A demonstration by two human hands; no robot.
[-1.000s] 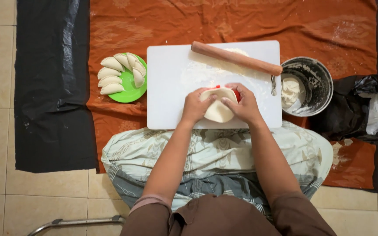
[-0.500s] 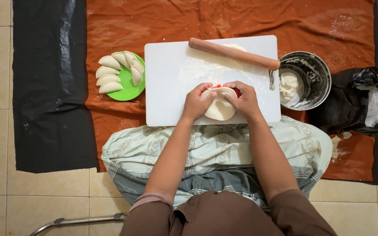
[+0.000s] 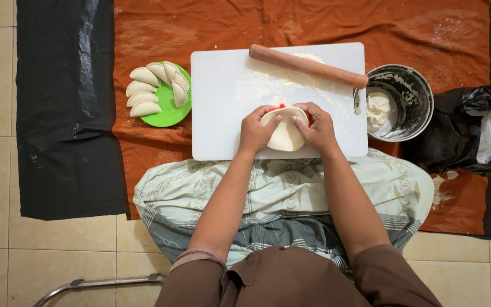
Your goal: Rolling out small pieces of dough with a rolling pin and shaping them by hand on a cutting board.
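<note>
**Both hands pressing a dough round on the white board**

The white cutting board [image 3: 223, 102] is serving as the landmark here. On its near edge, toward the person, the left hand [image 3: 255, 133] and the right hand [image 3: 317, 129] are closing in on a pale dough round [image 3: 284, 135] from either side. The round is sitting directly between the two hands, equally near to each, with its long axis running across the board from left to right. The fingers of both hands are curling over its far rim, thumbs and fingertips resting on the dough and pinching it lightly; neither hand is lifting it clear of the board. Something red [image 3: 281, 106] is peeking out from under the far edge of the round, too hidden to identify.

Along the board's far edge a wooden rolling pin [image 3: 308, 66] is lying at a slant, its right end overhanging toward the metal bowl [image 3: 419, 85]. That bowl is standing just off the board's right side and is holding a lump of white dough [image 3: 377, 108], its walls smeared with flour. Off the board's left side a green plate [image 3: 169, 111] is carrying several folded, crimped half-moon pastries [image 3: 143, 91], laid overlapping. Beyond the bowl, a crumpled black plastic bag [image 3: 467, 136] is lying with something white showing inside it.
</note>
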